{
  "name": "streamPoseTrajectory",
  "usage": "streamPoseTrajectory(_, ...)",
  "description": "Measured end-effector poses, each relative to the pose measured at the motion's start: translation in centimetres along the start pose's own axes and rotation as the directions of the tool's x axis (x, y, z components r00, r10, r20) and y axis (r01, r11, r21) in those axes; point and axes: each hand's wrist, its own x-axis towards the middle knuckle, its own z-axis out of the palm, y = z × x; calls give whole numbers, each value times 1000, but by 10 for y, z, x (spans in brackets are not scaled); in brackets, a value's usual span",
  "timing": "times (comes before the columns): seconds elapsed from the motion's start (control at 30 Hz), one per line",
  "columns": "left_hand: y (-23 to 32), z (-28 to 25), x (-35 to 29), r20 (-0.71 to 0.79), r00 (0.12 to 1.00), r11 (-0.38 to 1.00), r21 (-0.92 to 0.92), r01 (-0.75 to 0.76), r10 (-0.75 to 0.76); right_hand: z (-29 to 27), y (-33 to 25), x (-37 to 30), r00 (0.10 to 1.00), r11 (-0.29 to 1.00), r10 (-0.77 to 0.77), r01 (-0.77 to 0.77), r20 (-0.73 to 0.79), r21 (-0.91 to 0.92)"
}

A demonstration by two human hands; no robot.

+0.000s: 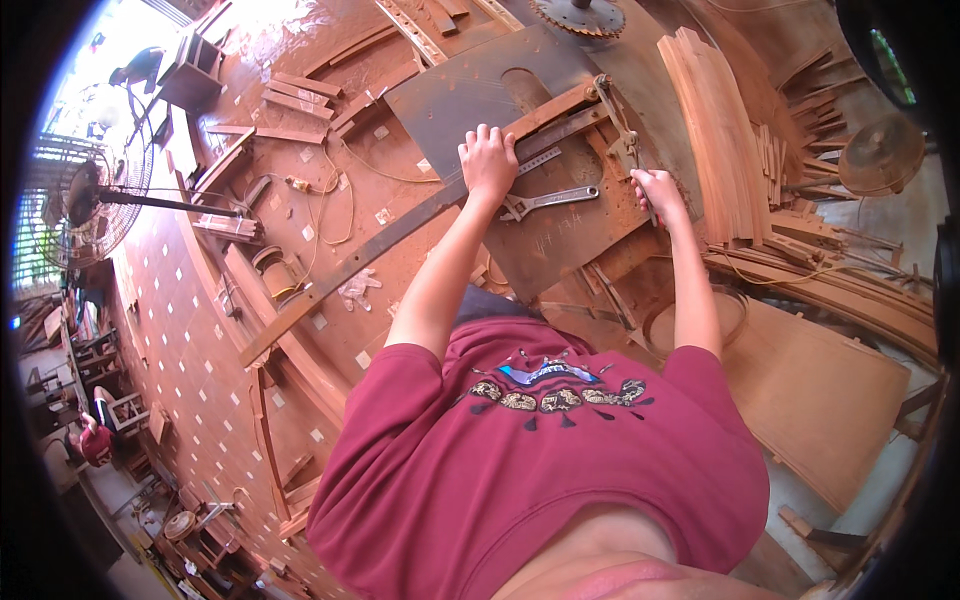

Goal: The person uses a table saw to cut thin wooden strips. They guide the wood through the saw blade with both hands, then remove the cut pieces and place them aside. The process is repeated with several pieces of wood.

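Observation:
My left hand (487, 162) is closed over the edge of a long wooden bar (390, 235), which lies slantwise across a dark metal machine table (440, 95) and reaches past its left side. My right hand (657, 197) is closed round a thin metal handle (653, 212) at the table's right edge. Just beyond it is a rusty metal bracket (622, 135) at the bar's far end. An adjustable wrench (560, 198) lies on the table between my hands, jaw toward my left wrist. A marked metal rule (540, 160) lies beside the bar.
A toothed circular saw blade (582, 14) stands at the far edge. Long planks (712, 130) lie at the right. A standing fan (90, 190) is at the left; a cable (325, 215) crosses the tiled floor. Another person (95, 440) is far left.

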Motion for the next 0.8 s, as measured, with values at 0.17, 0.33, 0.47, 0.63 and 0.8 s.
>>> streamPoseTrajectory(0.17, 2, -8, -1, 54, 998, 995, -98, -9, 15, -2, 3, -4, 998, 995, -33, 28, -44, -101)
streamPoseTrajectory(0.33, 1, -9, -2, 85, 996, 993, -122, 8, 2, 3, 2, -8, 987, 968, -49, 9, -155, -250)
streamPoseTrajectory(0.47, 2, -12, -4, 85, 996, 997, -81, 1, 6, 22, -13, -30, 719, 607, -614, 166, -326, -777)
streamPoseTrajectory(0.63, 6, -7, -7, 78, 996, 1000, -1, -31, 31, 11, -42, -41, 935, 666, -269, 9, -229, -746)
streamPoseTrajectory(0.8, 1, -3, -3, 44, 996, 997, -20, -72, 73, -9, -65, -32, 984, 578, -166, 39, -71, -815)
